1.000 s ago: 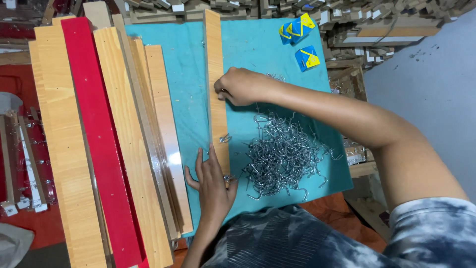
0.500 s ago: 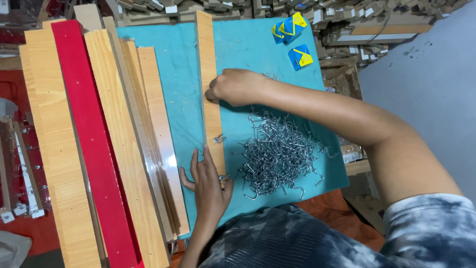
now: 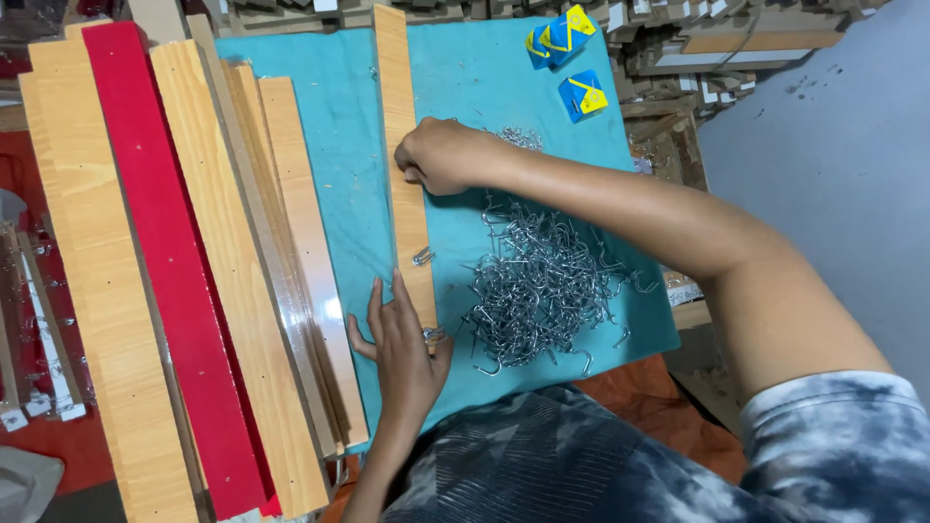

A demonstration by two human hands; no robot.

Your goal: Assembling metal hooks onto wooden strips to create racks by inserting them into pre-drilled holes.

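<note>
Right hand (image 3: 441,155) lower along strip (image 3: 402,174) edge.

A: Where is the camera?

B: Single head-worn view, looking steeply down over the person's chest at the teal cloth-covered work surface (image 3: 455,87). No second view exists.

A: Range?

B: Close. Both forearms fill the lower frame. The long light-wood and red boards (image 3: 145,271) run off the left edge; the top margin is cluttered, probably shelving.
</note>
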